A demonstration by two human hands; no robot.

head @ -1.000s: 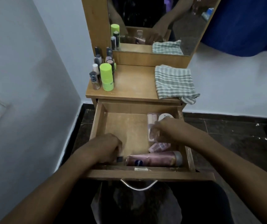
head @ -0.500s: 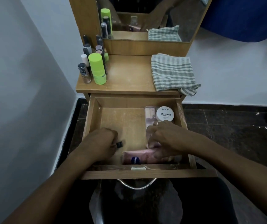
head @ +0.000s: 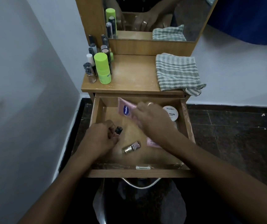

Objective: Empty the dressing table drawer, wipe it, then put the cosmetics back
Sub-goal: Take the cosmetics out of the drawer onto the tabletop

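The wooden drawer [head: 95, 113] stands pulled out below the dressing table top. My right hand [head: 152, 120] grips a pink lotion tube [head: 125, 109] with a blue label, lifted and tilted toward the drawer's back left. My left hand [head: 100, 139] is closed on a small bottle with a black cap [head: 118, 130] at the drawer's left. A small gold-capped bottle [head: 131, 147] lies loose on the drawer floor near the front. A white round nail polish remover tub [head: 171, 113] sits at the back right. A pink sachet [head: 151, 143] lies partly hidden under my right forearm.
On the table top, several cosmetic bottles cluster at the left around a tall green bottle [head: 103, 68]. A folded striped cloth [head: 178, 72] lies at the right, hanging over the edge. A mirror [head: 158, 16] rises behind. White walls flank a dark floor.
My right hand lifted the pink tube from the drawer's front and swung it toward the back left. This uncovered the gold-capped bottle. My left hand kept hold of the black-capped bottle.
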